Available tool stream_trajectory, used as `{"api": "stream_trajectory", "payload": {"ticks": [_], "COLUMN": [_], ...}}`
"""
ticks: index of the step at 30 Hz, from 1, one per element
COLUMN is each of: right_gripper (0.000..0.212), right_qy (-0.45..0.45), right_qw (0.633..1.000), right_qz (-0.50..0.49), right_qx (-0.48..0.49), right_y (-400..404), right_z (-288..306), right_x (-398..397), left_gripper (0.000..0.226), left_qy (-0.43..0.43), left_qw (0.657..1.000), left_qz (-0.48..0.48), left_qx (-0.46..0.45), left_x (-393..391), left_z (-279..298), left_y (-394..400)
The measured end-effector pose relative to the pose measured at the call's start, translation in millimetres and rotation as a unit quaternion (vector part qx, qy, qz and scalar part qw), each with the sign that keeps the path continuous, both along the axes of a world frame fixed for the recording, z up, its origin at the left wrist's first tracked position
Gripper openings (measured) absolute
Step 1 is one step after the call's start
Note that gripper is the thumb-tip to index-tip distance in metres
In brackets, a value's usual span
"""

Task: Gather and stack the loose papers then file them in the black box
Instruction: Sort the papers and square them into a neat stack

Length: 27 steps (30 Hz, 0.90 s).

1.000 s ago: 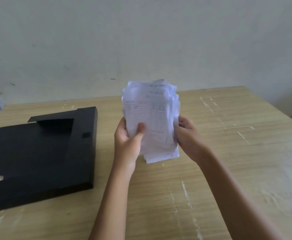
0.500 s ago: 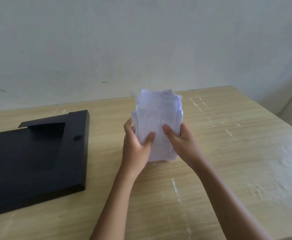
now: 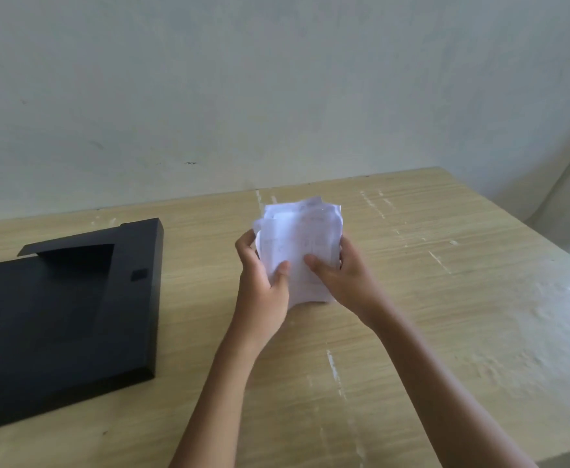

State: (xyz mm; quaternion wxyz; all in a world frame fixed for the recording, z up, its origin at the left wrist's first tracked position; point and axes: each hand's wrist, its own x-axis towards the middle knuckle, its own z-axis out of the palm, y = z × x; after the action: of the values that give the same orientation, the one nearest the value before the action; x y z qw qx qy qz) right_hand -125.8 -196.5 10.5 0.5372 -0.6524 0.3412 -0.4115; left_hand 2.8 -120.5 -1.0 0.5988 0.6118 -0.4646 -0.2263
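Holding the stack of papers (image 3: pixel 298 251) upright between both hands, I judge I'm squaring its edges, with the bottom edge low over or touching the tabletop (image 3: pixel 445 298); I cannot tell which. My left hand (image 3: pixel 263 282) wraps the stack's left side, thumb pressed on the front sheet, and my right hand (image 3: pixel 339 275) mirrors it on the right side, thumb laid across the front. Each grip is closed on the paper, pinching the lower half, so the bulk of the stack stands out above my hands toward 12 o'clock, its top corners ragged and not yet flush. From the grip, the black box (image 3: pixel 67 315) lies flat at about 9 o'clock, well apart across bare wood. Its raised flap and the recess beneath it look like the way in, so I judge the filing step is next once the edges line up.
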Motion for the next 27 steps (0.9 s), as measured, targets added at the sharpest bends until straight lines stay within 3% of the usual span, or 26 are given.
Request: {"api": "stream_trajectory", "payload": {"ticks": [3, 6, 10, 13, 15, 19, 21, 24, 27], "right_gripper": [0.033, 0.035, 0.031, 0.034, 0.041, 0.043, 0.047, 0.033, 0.055], "right_qy": [-0.015, -0.032, -0.063, 0.013, 0.027, 0.075, 0.063, 0.024, 0.065], "right_qw": [0.998, 0.998, 0.997, 0.997, 0.993, 0.989, 0.992, 0.997, 0.970], "right_qz": [-0.003, -0.001, -0.034, -0.068, -0.086, -0.086, -0.086, -0.070, -0.147], "right_qx": [0.069, 0.059, 0.009, -0.045, -0.081, -0.098, -0.075, -0.037, -0.185], "right_y": [-2, 1, 8, 14, 17, 15, 13, 11, 12], "right_z": [-12, -12, -16, -31, -33, -40, -43, -31, -7], "right_x": [-3, -3, 4, 7, 8, 8, 5, 1, -2], "left_gripper": [0.019, 0.020, 0.037, 0.049, 0.046, 0.039, 0.034, 0.021, 0.020], "left_qy": [0.067, 0.117, 0.059, -0.022, -0.055, -0.029, -0.014, 0.030, 0.048], "left_qw": [0.995, 0.992, 0.998, 0.999, 0.998, 0.999, 0.999, 0.998, 0.997], "left_qz": [0.004, -0.010, -0.011, -0.016, 0.017, 0.005, 0.008, 0.023, 0.006], "left_qx": [0.079, 0.049, -0.022, 0.020, -0.012, 0.022, 0.031, 0.042, 0.052], "left_x": [14, 14, 11, 3, 2, 2, 5, 10, 14], "left_z": [-9, -3, -6, -19, -25, -33, -35, -34, -34], "left_y": [-2, 1, -3, -4, -7, -13, -14, -16, -17]}}
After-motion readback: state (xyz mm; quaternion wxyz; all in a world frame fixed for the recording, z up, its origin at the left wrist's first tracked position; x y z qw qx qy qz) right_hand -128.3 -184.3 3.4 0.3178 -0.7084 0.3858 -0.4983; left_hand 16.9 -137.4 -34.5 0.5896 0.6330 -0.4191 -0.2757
